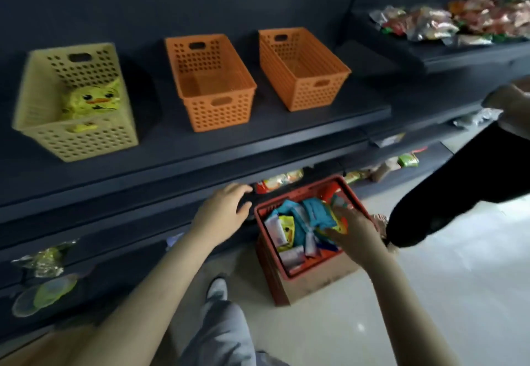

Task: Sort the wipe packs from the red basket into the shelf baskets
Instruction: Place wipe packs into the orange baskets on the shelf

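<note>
Red basket (pixel 272 282) on the floor is full of wipe packs (pixel 289 256), so it's the picking stage: right hand (pixel 354 232) down in it, fingers spread over a blue pack (pixel 318 212), nothing gripped, left hand (pixel 222 209) hovering empty and wide beside the rim. Next, I'd guess, pinch one and lift it to the shelf (pixel 258 124): the yellow basket (pixel 43 84) holds a duck pack (pixel 93 99), the orange baskets (pixel 212 84) look bare.
</note>
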Action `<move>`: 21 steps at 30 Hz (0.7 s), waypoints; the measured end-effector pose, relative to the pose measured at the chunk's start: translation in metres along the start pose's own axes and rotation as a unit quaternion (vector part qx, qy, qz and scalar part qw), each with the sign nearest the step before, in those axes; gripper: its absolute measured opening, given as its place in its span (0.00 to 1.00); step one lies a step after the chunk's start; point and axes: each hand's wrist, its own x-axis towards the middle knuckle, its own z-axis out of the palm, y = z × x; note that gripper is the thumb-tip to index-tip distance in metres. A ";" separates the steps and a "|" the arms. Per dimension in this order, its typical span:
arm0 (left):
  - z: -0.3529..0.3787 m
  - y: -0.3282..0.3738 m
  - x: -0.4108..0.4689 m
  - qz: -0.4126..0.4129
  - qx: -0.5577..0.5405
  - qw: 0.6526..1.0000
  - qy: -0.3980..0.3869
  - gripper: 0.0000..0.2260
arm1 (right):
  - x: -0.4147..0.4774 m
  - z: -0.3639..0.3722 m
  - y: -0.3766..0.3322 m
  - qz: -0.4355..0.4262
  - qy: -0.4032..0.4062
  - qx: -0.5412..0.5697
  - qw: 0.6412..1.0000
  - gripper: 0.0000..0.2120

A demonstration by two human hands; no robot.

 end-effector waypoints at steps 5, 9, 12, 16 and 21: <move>0.106 -0.010 -0.002 -0.050 -0.049 0.988 -0.141 0.14 | -0.002 0.034 0.087 0.088 -0.044 0.033 0.995 0.22; 0.179 -0.024 0.028 -0.119 -0.091 0.966 -0.208 0.17 | 0.042 0.050 0.138 0.130 -0.068 0.037 0.988 0.20; 0.225 -0.029 0.063 -0.171 -0.124 0.952 -0.219 0.22 | 0.088 0.059 0.169 0.168 -0.082 0.048 0.981 0.19; 0.285 -0.038 0.106 -0.255 -0.163 0.934 -0.189 0.29 | 0.152 0.081 0.209 0.189 -0.098 0.055 0.976 0.23; 0.381 -0.058 0.126 -0.401 -0.202 0.892 -0.056 0.33 | 0.235 0.144 0.259 0.175 -0.116 0.067 0.976 0.25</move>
